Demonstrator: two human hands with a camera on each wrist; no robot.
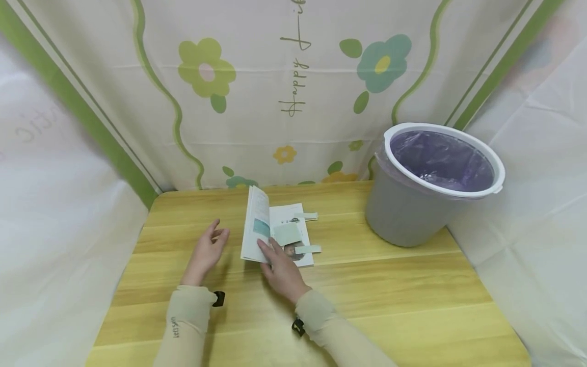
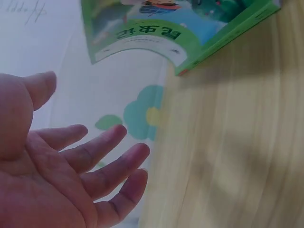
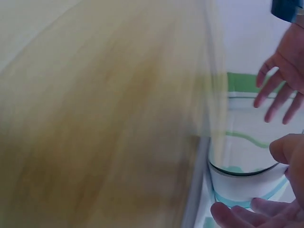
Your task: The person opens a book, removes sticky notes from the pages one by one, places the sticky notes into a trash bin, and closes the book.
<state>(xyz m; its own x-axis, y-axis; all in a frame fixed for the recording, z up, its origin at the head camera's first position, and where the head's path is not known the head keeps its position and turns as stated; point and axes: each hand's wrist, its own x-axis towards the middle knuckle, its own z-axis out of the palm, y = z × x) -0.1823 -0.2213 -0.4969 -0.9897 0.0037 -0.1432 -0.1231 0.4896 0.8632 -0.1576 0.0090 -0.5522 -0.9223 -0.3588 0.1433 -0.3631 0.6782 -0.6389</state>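
Note:
An open paperback book (image 1: 257,224) lies at the middle of the table, its left part lifted and standing at a slant. Its green illustrated cover (image 2: 147,35) bends in the left wrist view. My right hand (image 1: 285,275) grips the lower edge of the lifted part, thumb and fingers on either side. In the right wrist view the curved pages (image 3: 244,185) show between them. A pale green square note (image 1: 287,233) and two pale strips (image 1: 308,249) lie on the right page. To the left of the book, my left hand (image 1: 207,252) hovers with relaxed fingers, holding nothing.
At the right back of the wooden table (image 1: 390,306) stands a grey bin (image 1: 399,214) with a white rim and a clear plastic liner. A flower-printed curtain (image 1: 257,117) hangs along the table's back edge, and white cloth hangs at both sides.

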